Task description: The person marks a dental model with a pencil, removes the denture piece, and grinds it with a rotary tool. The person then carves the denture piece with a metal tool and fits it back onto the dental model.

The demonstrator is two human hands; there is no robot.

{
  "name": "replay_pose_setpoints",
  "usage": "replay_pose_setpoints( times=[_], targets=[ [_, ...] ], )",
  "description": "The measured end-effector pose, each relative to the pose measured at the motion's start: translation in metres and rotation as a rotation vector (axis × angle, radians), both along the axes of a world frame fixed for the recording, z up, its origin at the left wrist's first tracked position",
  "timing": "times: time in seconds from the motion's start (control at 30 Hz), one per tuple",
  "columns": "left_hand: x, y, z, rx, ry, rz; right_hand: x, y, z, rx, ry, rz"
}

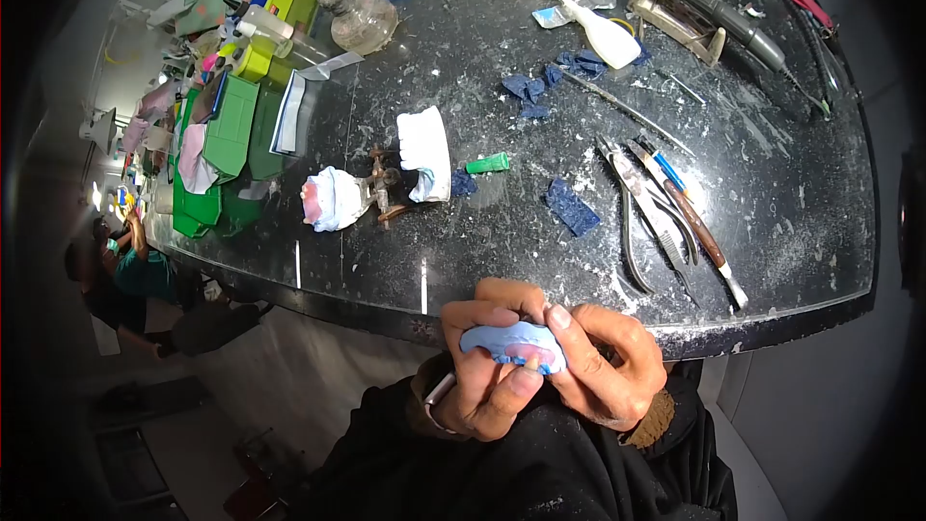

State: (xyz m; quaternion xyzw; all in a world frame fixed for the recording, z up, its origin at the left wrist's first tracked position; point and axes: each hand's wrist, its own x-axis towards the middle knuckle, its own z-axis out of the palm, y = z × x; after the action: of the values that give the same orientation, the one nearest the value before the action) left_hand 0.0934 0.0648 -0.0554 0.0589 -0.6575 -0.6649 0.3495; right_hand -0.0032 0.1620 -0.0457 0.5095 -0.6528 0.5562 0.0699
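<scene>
Just off the bench's front edge, a pale blue dental cast [506, 336] with a pink patch and a tooth on its near side is held in both hands. My left hand [482, 381] grips its left end, fingers behind and thumb at the front by the tooth. From the other side my right hand [610, 367] pinches the right end with thumb and fingers. Part of the cast is hidden by the fingers. On the bench beyond stands a hinged articulator [381, 183] carrying a white-and-pink cast [333, 199] and a white plaster piece [424, 156].
Pliers [632, 207], a brown-handled knife [704, 243] and other tools lie at right on the dusty black bench [502, 260]. Blue sandpaper [571, 207] and a green tube [487, 164] sit mid-bench. Green bins [231, 125] and a glass burner [365, 21] stand left. Another person [130, 270] is far left.
</scene>
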Motion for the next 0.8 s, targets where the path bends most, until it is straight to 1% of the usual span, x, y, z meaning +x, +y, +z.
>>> replay_pose_setpoints(
  times=[0.07,0.13,0.2,0.33,0.4,0.5,0.53,0.63,0.67,0.77,0.8],
  targets=[
    [0.001,0.000,0.000,-0.018,0.011,-0.007,0.000,0.001,0.001,-0.009,0.014,-0.005],
    [-0.001,0.000,0.001,0.016,0.034,-0.035,0.000,0.001,0.001,-0.006,0.029,-0.010],
    [-0.004,0.002,0.003,0.107,0.069,-0.086,0.002,0.002,0.002,0.029,0.000,-0.017],
    [-0.006,-0.001,-0.002,0.099,0.062,-0.083,0.004,0.001,0.004,0.077,-0.013,-0.037],
    [-0.008,-0.003,-0.001,0.086,0.103,-0.114,0.005,0.001,0.000,0.015,-0.066,-0.016],
    [-0.018,-0.006,0.008,0.446,0.250,-0.311,0.006,0.001,0.004,-0.035,-0.105,0.021],
    [-0.020,-0.005,0.013,0.497,0.251,-0.299,0.006,0.001,0.004,-0.064,-0.101,0.047],
    [-0.022,-0.013,0.016,0.604,0.310,-0.433,0.010,0.000,0.001,-0.108,-0.104,0.096],
    [-0.023,-0.010,0.019,0.610,0.274,-0.370,0.010,0.000,0.000,-0.108,-0.095,0.107],
    [-0.023,-0.012,0.014,0.601,0.322,-0.426,0.012,0.001,-0.002,-0.107,-0.081,0.141],
    [-0.023,-0.012,0.015,0.586,0.314,-0.401,0.012,0.000,-0.002,-0.112,-0.075,0.152]
  ],
)
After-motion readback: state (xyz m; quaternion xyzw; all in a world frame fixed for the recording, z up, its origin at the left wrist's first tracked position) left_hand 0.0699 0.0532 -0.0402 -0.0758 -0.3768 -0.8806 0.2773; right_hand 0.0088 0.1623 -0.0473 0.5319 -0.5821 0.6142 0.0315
